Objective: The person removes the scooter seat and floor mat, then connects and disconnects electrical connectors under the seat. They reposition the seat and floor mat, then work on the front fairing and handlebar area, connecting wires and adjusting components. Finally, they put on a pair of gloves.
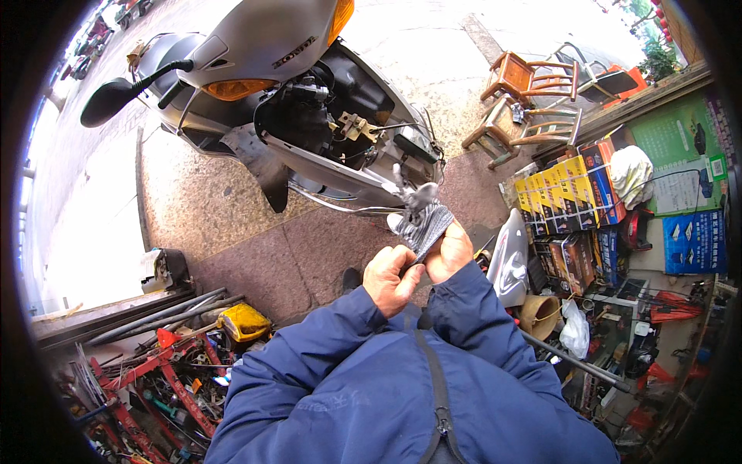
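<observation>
Both of my hands meet in front of my chest around a grey knitted work glove [429, 232]. My left hand [392, 277] pinches the cuff end between thumb and fingers. On the other side, my right hand [450, 254] is closed on the same cuff, its fingertips partly hidden behind the fabric. The glove's dark, smudged fingers [413, 195] point away from me. Just beyond them stands a silver-grey motor scooter [263, 42] with body panels off, baring a black cavity and a metal bracket [357, 127].
At the right are stacked yellow and dark boxes [558, 193], a grey body panel [508, 259] and wooden chairs [514, 77]. A red metal frame [147, 371] with tools, a yellow container [244, 321] and long pipes [162, 317] lie lower left. The scooter's mirror [108, 100] juts out left.
</observation>
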`<state>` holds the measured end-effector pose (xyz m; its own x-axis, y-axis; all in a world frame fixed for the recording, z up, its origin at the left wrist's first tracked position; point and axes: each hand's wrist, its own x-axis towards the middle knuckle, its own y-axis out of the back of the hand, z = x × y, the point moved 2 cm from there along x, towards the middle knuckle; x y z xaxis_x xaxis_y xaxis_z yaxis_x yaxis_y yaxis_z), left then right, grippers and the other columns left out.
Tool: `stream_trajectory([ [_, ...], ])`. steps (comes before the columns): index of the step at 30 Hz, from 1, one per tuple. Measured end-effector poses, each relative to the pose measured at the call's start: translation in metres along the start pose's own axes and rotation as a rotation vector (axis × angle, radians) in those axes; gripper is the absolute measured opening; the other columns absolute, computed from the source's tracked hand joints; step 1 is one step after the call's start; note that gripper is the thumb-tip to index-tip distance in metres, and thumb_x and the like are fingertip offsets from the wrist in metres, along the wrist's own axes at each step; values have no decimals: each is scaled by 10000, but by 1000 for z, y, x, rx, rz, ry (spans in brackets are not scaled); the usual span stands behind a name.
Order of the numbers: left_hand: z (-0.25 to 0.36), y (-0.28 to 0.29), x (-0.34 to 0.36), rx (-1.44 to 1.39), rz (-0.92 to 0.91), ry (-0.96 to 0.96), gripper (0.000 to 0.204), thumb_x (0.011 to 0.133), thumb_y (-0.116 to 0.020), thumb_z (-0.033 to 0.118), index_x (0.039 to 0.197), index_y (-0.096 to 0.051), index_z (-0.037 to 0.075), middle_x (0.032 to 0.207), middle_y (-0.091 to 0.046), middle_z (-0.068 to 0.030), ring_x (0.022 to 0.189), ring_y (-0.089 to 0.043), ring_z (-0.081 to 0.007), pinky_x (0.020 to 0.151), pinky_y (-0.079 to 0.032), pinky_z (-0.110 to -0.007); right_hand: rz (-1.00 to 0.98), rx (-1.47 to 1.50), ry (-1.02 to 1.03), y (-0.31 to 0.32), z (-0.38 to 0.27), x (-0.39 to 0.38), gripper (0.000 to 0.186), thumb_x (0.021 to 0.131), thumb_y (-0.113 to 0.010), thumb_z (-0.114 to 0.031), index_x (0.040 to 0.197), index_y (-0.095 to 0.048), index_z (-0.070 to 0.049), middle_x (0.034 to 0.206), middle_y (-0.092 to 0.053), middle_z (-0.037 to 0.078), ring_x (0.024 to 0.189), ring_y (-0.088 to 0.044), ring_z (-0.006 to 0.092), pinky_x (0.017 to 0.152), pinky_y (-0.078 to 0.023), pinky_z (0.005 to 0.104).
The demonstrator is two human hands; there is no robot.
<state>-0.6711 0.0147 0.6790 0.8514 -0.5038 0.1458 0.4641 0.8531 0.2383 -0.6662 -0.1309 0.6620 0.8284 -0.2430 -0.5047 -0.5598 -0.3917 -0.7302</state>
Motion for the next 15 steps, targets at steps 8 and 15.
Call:
stream_trajectory([
  [8, -4, 2, 21, -400, 38, 107, 45, 890, -617, 11, 897, -573, 8, 706, -555, -24, 664, -492, -68, 595, -427, -244, -230, -984, 258, 23, 22, 10, 315, 996, -464, -240, 1188, -559, -10, 1115, -633, 121, 994, -620, 227, 916, -500, 370],
  [15, 33, -13, 15, -105, -39, -161, 120, 784, -672, 37, 786, -553, 43, 689, -554, -157, 655, -582, -350, 593, -465, -402, -236, -1879, 824, -35, 0, 32, 447, 799, -729, -455, 877, -672, -19, 761, -694, 100, 687, -643, 269, 598, -487, 404],
])
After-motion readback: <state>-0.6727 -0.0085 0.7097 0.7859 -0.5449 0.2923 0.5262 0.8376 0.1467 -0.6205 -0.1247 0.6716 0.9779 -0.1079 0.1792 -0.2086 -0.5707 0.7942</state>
